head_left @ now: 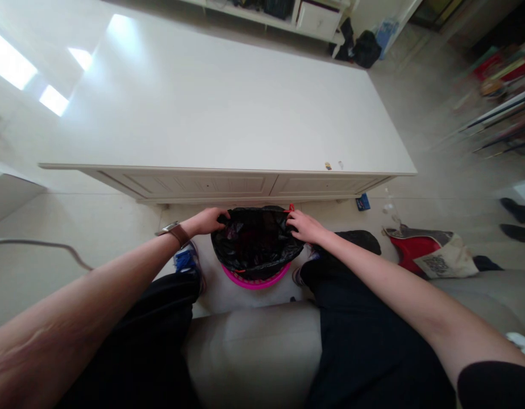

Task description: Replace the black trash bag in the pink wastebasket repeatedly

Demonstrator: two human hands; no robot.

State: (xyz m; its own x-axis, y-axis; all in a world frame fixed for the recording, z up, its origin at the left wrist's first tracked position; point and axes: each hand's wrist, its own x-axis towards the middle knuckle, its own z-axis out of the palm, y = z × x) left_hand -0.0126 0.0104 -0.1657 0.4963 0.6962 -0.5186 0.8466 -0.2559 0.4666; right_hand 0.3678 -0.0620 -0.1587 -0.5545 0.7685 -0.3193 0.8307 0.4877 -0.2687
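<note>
A black garbage bag [256, 262] with a red drawstring is held wide at the mouth, over a pink basket-like bin [257, 283] on the floor between my feet. My left hand [209, 220], below a brown watch strap, pinches the bag's left edge. At the opposite edge, by the red drawstring loop [291, 208], my right hand [307, 227] grips the bag with bent fingers. The bag's inside is dark, and what lies at its bottom cannot be made out.
A white low table [245, 108] stands just beyond the bin, with small scraps near its front edge. The sofa seat [254, 352] is beneath me. To the right are a red and cream cloth bag [437, 255] and a small blue packet [362, 202] on the floor.
</note>
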